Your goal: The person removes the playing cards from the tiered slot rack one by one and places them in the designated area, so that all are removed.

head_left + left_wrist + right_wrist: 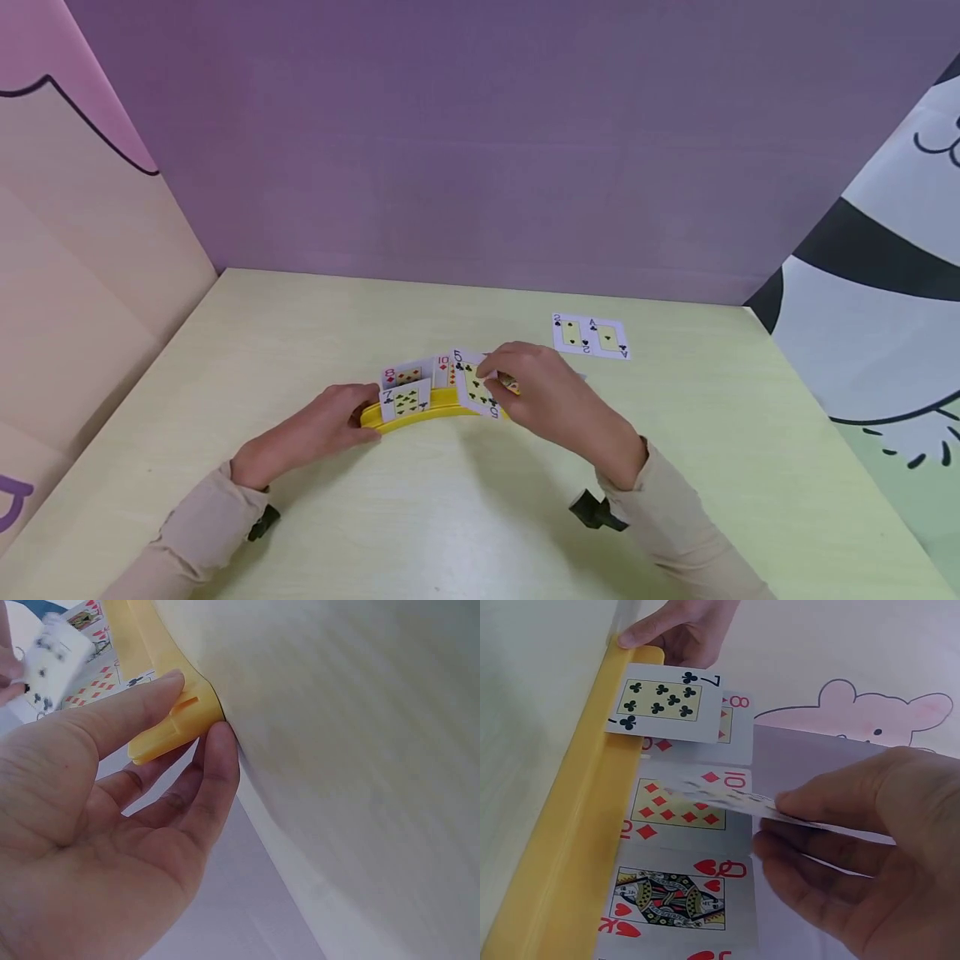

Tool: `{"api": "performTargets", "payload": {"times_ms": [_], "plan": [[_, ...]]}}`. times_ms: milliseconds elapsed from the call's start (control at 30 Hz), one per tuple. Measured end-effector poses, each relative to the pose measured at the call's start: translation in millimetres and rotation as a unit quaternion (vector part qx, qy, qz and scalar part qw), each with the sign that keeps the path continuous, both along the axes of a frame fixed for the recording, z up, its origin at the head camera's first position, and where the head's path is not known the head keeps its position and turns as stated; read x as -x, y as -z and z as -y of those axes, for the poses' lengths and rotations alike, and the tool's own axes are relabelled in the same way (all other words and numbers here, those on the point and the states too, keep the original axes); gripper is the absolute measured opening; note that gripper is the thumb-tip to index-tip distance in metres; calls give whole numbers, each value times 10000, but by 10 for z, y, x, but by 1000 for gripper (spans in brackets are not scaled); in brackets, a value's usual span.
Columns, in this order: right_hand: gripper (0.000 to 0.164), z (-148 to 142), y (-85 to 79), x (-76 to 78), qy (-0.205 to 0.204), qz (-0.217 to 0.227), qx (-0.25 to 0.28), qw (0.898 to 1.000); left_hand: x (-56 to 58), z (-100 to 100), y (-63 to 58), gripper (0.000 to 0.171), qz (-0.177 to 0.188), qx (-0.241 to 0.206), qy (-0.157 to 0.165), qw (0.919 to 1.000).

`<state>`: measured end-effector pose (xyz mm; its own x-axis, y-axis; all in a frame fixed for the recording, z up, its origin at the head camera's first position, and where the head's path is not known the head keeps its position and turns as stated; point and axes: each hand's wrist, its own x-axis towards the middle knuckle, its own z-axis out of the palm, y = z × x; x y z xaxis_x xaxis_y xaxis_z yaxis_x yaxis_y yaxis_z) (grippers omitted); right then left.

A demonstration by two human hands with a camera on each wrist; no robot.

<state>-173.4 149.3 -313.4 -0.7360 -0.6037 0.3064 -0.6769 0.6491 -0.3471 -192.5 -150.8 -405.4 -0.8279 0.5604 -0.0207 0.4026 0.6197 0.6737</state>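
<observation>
A curved yellow card holder (444, 400) stands on the table with playing cards upright in it. My left hand (322, 421) grips its left end, the thumb on the near side and fingers behind, as the left wrist view shows. With thumb and fingertips, my right hand (551, 404) pinches a five of clubs (472, 385), held tilted over the holder's middle. At the left, a seven of clubs (664, 703) stands in front of an eight of diamonds (739, 739). Beside them are a ten of diamonds (679, 814) and a queen of hearts (679, 900). My right hand hides the holder's right part in the head view.
Behind the holder, to the right, a black two (572, 332) and a black ace (608, 337) lie face up side by side on the pale table (420, 533). A purple partition (480, 167) rises along the table's back edge. Printed panels flank both sides.
</observation>
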Motion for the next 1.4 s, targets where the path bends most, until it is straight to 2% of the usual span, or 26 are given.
{"api": "performTargets", "payload": {"times_ms": [200,400,533,700,833,1033,1200,1400], "plan": [[16,-52,-30,19,-290,-432,765,9957,11,16,-7,30,6,-5,19,10000],[18,-87,-76,27,-259,-898,1250,9877,0,35,-7,32,-16,5,38,10000],[18,-130,-114,55,-173,-1340,1567,9784,-12,41,-8,32,0,4,15,10000],[18,-223,-156,90,145,-1670,1947,9664,-19,41,-11,32,8,34,-25,10000],[23,-332,-188,98,443,-1607,2146,9624,-24,45,-12,32,23,4,9,10000],[37,-562,-236,162,641,-1587,2478,9536,-13,45,-12,32,24,-48,48,10000],[32,-790,-219,242,984,-1628,2817,9405,-16,35,1,31,48,-2,0,10000],[24,-1035,-128,378,1507,-1781,2905,9280,-33,39,6,33,42,11,4,10000]]}}
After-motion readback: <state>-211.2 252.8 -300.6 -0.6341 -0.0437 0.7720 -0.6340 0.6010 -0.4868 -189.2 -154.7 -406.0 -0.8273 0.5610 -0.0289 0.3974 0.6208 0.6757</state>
